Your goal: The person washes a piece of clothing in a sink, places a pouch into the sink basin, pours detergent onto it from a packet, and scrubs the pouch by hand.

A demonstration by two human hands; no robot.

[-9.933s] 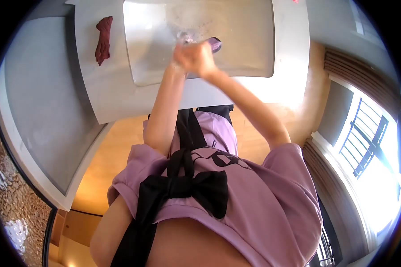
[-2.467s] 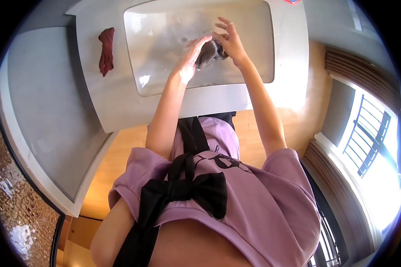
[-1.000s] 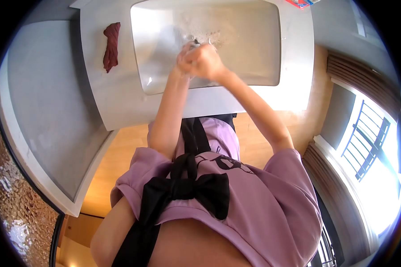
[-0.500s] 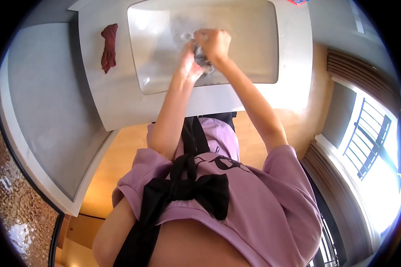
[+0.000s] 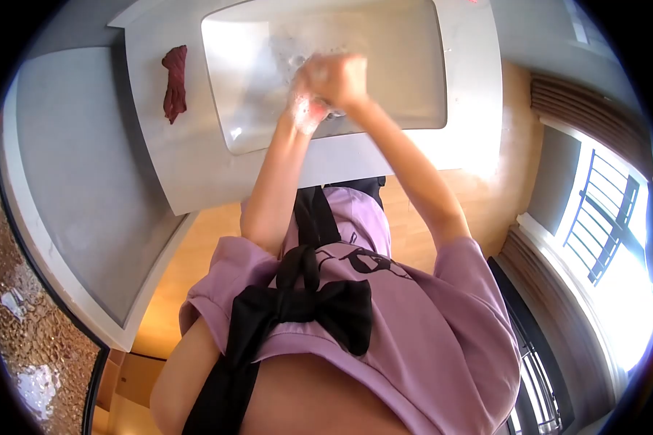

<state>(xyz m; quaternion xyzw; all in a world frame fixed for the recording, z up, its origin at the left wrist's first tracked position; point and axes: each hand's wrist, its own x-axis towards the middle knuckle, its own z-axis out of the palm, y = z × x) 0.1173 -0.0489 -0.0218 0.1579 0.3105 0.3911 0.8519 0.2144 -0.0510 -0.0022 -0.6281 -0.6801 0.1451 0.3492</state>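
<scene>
Both hands are pressed together over the sink (image 5: 399, 94), near its front wall. My left hand (image 5: 306, 98) is wet and covered in white suds, its fingers mostly behind the other hand. My right hand (image 5: 345, 78) is closed in a fist against it, blurred by motion. Between and below them a small bit of a wet, dark grey cloth (image 5: 334, 114) shows; both hands grip it, and most of it is hidden. Its exact kind cannot be made out. Foam bubbles lie in the basin behind the hands.
A bunched dark red cloth (image 5: 175, 83) lies on the white counter (image 5: 149, 138), left of the sink. Beyond the counter's right side is a bright window (image 5: 602, 210) with a dark grille. A grey panel (image 5: 87, 159) stands at left.
My right hand has closed over my left, covering the dark grey cloth that showed between them before. The view has shifted slightly, moving the sink and red cloth a little in the picture.
</scene>
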